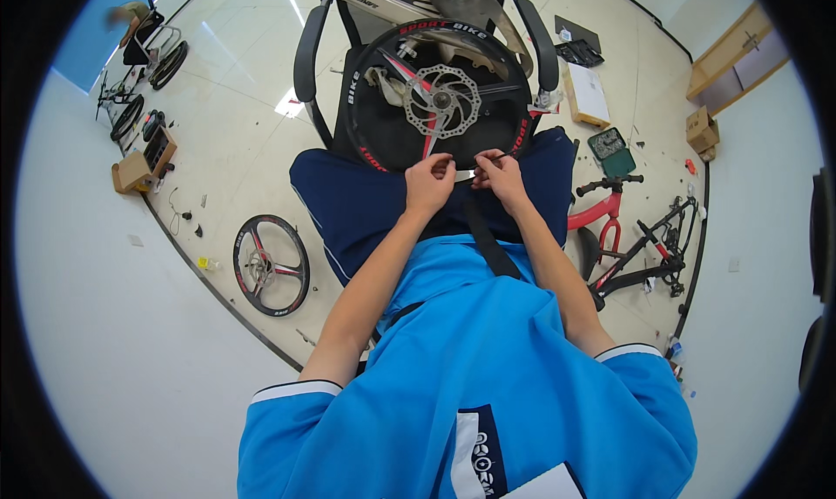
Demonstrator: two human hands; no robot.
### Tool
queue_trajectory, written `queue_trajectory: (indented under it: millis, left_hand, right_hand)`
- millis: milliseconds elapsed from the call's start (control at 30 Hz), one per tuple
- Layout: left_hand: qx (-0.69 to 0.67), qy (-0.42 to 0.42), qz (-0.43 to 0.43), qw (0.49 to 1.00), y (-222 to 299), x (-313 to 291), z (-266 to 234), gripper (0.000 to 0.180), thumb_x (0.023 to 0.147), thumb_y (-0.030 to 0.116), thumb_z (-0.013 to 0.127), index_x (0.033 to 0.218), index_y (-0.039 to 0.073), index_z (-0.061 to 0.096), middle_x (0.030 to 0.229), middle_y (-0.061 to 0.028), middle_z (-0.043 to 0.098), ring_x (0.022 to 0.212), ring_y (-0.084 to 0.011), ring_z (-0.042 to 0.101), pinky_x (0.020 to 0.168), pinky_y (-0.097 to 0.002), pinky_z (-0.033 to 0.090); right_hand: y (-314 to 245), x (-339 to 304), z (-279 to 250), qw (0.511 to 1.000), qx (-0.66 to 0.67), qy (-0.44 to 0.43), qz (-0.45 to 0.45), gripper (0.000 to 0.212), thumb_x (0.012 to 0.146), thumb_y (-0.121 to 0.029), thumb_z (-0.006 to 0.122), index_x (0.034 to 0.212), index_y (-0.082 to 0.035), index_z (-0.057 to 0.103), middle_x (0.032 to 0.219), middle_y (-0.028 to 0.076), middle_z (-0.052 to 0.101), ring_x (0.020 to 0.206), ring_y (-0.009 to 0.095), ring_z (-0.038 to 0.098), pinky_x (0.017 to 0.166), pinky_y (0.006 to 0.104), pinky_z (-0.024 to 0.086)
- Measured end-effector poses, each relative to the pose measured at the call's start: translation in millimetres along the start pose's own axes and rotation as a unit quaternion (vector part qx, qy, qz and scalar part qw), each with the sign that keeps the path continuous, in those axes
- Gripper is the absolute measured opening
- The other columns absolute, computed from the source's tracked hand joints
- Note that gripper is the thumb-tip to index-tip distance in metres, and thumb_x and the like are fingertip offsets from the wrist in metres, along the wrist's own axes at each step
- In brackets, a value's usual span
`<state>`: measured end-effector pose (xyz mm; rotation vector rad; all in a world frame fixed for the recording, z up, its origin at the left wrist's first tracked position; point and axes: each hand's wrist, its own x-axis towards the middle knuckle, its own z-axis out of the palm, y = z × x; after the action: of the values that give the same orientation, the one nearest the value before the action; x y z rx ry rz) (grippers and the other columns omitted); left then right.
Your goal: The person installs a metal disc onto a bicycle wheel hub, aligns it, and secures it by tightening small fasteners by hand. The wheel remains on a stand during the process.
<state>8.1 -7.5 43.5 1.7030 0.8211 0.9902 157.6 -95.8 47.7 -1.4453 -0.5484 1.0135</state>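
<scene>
A black bicycle wheel (361,81) with red and white lettering lies on the chair seat before me. Its silver brake disc (468,98) faces up around the hub, over red and dark spokes. At the near rim, my left hand (430,184) has its fingertips pinched together; whatever they hold is too small to make out. Just right of it, my right hand (501,178) is also closed, with a thin dark piece seemingly between thumb and fingers. The hands are slightly apart, over my lap.
Metal bike parts (392,4) lie at the chair's back, between black armrests (306,50). On the floor are another wheel (305,268) at left, and a green tool case (615,155), a red frame (601,212) and a black frame (640,251) at right. A person (135,16) sits far left.
</scene>
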Motion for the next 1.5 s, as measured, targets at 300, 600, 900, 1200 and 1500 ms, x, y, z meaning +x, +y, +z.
queue_trajectory:
  millis: [300, 600, 900, 1200, 1500]
  left_hand:
    - [0.158, 0.089, 0.204, 0.962, 16, 75, -12, 0.015, 0.080, 0.015, 0.076, 0.090, 0.004, 0.075, 0.089, -0.0096, 0.062, 0.086, -0.0280, 0.059, 0.074, -0.0375, 0.049]
    - [0.262, 0.089, 0.185, 0.943, 2, 87, -1, 0.017, 0.081, 0.027, 0.075, 0.090, 0.013, 0.079, 0.087, -0.0040, 0.060, 0.088, -0.0256, 0.055, 0.082, -0.0400, 0.041]
    - [0.252, 0.104, 0.172, 0.947, -8, 89, 5, 0.015, 0.083, 0.027, 0.073, 0.091, 0.015, 0.079, 0.082, -0.0029, 0.060, 0.087, -0.0253, 0.056, 0.079, -0.0396, 0.039]
    - [0.224, 0.110, 0.142, 0.958, -11, 87, 8, 0.012, 0.083, 0.022, 0.071, 0.091, 0.016, 0.078, 0.085, -0.0007, 0.060, 0.092, -0.0235, 0.055, 0.080, -0.0395, 0.038]
    - [0.241, 0.110, 0.182, 0.947, -14, 85, 5, 0.014, 0.083, 0.023, 0.072, 0.095, 0.017, 0.078, 0.081, 0.0005, 0.058, 0.086, -0.0218, 0.055, 0.076, -0.0382, 0.037]
  right_hand:
    - [5, -4, -4, 0.999, -0.024, -0.001, 0.024, 0.019, 0.096, -0.017, 0.062, 0.103, 0.001, 0.063, 0.079, 0.007, 0.064, 0.065, 0.015, 0.064, 0.061, 0.0286, 0.057]
    - [8, -10, -7, 0.999, -0.042, -0.002, 0.033, 0.020, 0.095, -0.018, 0.063, 0.103, 0.001, 0.064, 0.079, 0.007, 0.065, 0.065, 0.014, 0.064, 0.061, 0.0284, 0.057]
    - [5, -18, -8, 0.997, -0.065, 0.007, 0.047, 0.019, 0.095, -0.017, 0.063, 0.101, 0.000, 0.064, 0.080, 0.007, 0.064, 0.066, 0.015, 0.064, 0.062, 0.0286, 0.057]
    - [5, -19, -8, 0.996, -0.080, 0.002, 0.047, 0.019, 0.095, -0.017, 0.063, 0.102, 0.001, 0.063, 0.080, 0.008, 0.064, 0.066, 0.015, 0.064, 0.062, 0.0283, 0.057]
    - [-1, -13, -7, 0.996, -0.080, 0.015, 0.037, 0.017, 0.095, -0.016, 0.063, 0.101, 0.000, 0.063, 0.079, 0.007, 0.063, 0.064, 0.015, 0.064, 0.060, 0.0277, 0.056]
